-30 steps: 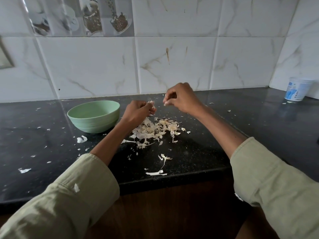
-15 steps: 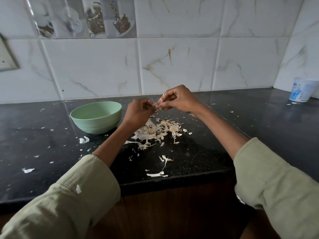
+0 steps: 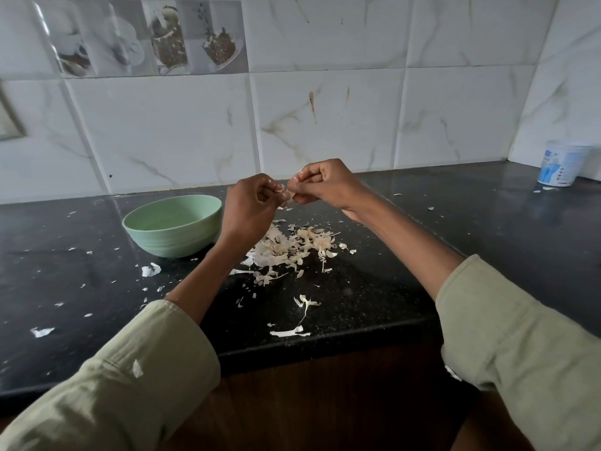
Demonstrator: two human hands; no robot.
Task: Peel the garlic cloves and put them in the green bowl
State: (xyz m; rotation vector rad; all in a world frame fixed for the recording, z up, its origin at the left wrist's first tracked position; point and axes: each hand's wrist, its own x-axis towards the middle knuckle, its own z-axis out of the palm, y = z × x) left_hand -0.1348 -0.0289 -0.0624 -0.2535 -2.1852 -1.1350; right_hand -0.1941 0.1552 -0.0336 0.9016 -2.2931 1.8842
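While both hands are meeting in the air above the pile of skins point(image 3: 289, 247), the left hand point(image 3: 248, 208) is pinching the garlic clove point(image 3: 287, 194) in curled fingers and the right hand point(image 3: 322, 185) is pinching at its papery skin from the other side. The clove is mostly hiding between the fingertips, so its long axis is not showing. The green bowl point(image 3: 153, 237) is sitting low and to the left on the counter point(image 3: 487, 222), nearer the left hand, which is probably making the drop.
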